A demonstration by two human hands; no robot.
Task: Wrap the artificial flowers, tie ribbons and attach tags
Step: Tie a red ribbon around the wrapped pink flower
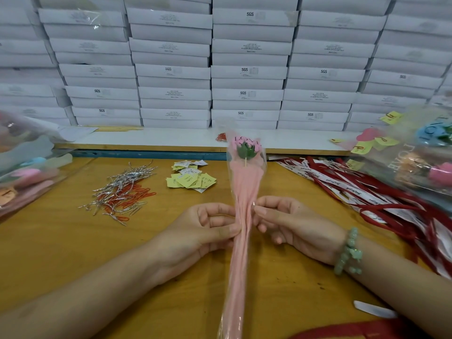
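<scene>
Behind the flower (245,148), a wall of stacked white boxes (248,46), some marked SGS, above a white ledge (159,139). Left of the flower, on the yellow table (61,253), a loose heap of silver ties (132,173) mixed with red clips (137,192). Nearer the flower, a scatter of yellow and white tags (190,178). Further left, blurred, a clear bag (24,165) of pastel pieces. Right of the flower, a spread of red and white printed ribbons (367,192), and past them a blurred bundle (420,155) of wrapped flowers with yellow tags. In front of the flower's middle, only the fingers, covering a little of each edge.

Both forearms in from below, one on either side of the flower. Left hand (208,231) palm up, fingers curled, thumb and forefinger pinching the wrap (242,253) from the left. Right hand (293,223) likewise curled, thumb tip pinching the wrap's right edge, opposite the left, with a green bead bracelet (349,253) on that wrist. Hands close together, parted only by the wrap.

Flower lengthwise over the table, head toward the boxes, lower end running out at the bottom edge. Resting on the table or lifted: cannot tell. Pink bloom with green leaves on a thin stick, inside clear film lined with pink paper, dark lettering over the bloom. Wide at the head, gathered narrow where pinched.
</scene>
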